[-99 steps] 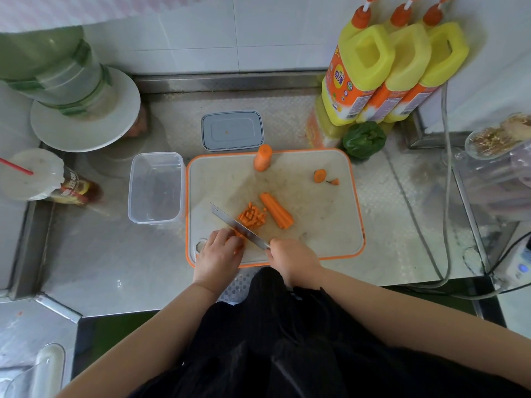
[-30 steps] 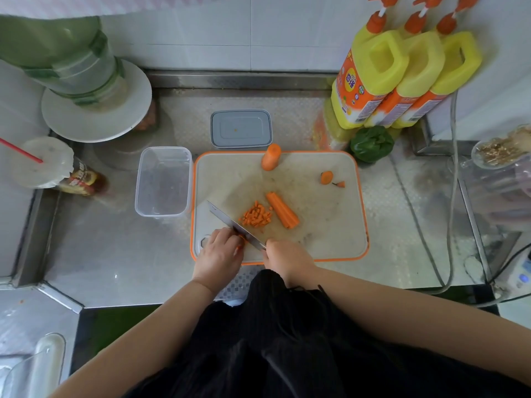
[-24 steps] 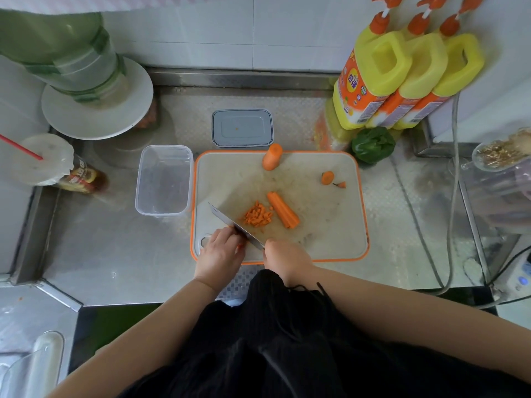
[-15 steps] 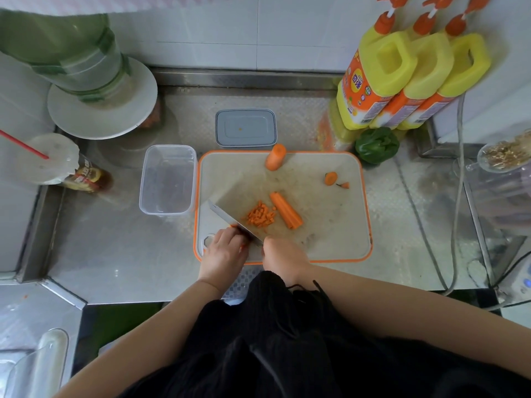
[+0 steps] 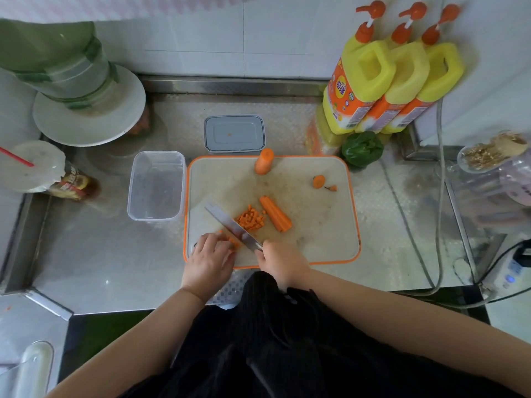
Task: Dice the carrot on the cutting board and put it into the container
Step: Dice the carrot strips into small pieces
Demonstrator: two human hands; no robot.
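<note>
While the right hand is gripping the handle of the knife, its blade is slanting up and to the left across the cutting board, and the left hand — just left of the blade, fingers curled — is pinching a few carrot strips against the board. Just beyond the blade, diced carrot is lying in a small pile, with a carrot piece beside it to the right — farther off, a carrot stub is standing at the board's far edge. Left of the board, beyond the knife tip, the clear container is sitting open, its grey lid lying behind the board.
</note>
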